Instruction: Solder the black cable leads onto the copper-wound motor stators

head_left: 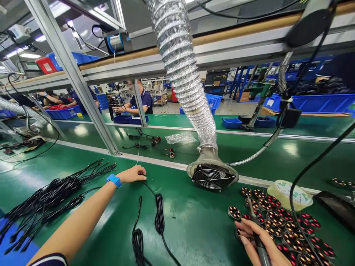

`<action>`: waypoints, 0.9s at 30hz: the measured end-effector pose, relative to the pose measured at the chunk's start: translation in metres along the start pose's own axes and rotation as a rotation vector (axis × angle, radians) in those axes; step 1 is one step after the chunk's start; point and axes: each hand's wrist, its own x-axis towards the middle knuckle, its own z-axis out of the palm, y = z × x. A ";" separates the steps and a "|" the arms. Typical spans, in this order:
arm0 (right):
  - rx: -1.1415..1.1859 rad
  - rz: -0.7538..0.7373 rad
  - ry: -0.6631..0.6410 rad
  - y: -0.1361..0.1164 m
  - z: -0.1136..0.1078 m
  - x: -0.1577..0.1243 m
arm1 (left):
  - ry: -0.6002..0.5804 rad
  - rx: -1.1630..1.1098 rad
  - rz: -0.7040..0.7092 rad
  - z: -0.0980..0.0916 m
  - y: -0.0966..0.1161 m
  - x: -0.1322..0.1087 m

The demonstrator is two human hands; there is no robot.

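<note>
My left hand [135, 173], with a blue wristband [114, 180], reaches out over the green bench and pinches a thin solder wire [138, 155] that hangs down from above. Just under it lies a black bundled cable [159, 216], with a second one [138, 236] nearer me. My right hand [256, 242] at the lower right grips a soldering iron [253, 221], its tip over a group of round copper-wound motor stators [280, 221].
A fume extractor fan [212, 176] on a silver flexible duct [183, 74] sits in front of me. A pile of black cables [52, 195] lies at left. A yellow sponge dish [290, 192] stands at right. Other people work at benches beyond.
</note>
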 end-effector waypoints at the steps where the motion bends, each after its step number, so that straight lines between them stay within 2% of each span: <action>1: -0.026 0.009 0.000 -0.005 0.000 0.000 | 0.002 -0.025 0.011 0.005 -0.001 -0.003; 6: -0.163 -0.031 -0.074 -0.016 -0.010 0.004 | 0.059 -0.077 0.024 0.020 -0.001 -0.006; 10: -0.215 -0.084 -0.026 -0.019 -0.012 0.007 | 0.091 -0.068 0.084 0.024 0.013 -0.006; 17: -0.274 -0.172 -0.031 -0.024 -0.009 0.005 | 0.152 -0.064 0.104 0.023 0.028 -0.011; 20: -0.260 -0.185 -0.030 -0.024 -0.011 0.004 | 0.176 -0.110 0.122 0.020 0.043 -0.018; 23: -0.291 -0.187 0.046 -0.023 -0.012 0.004 | 0.118 -0.158 0.233 0.025 0.069 -0.034; 25: -0.331 -0.196 0.104 -0.020 -0.012 0.004 | 0.026 -0.167 0.355 0.031 0.085 -0.047; 27: -0.364 -0.205 0.137 -0.016 -0.011 0.005 | -0.088 -0.082 0.491 0.037 0.095 -0.061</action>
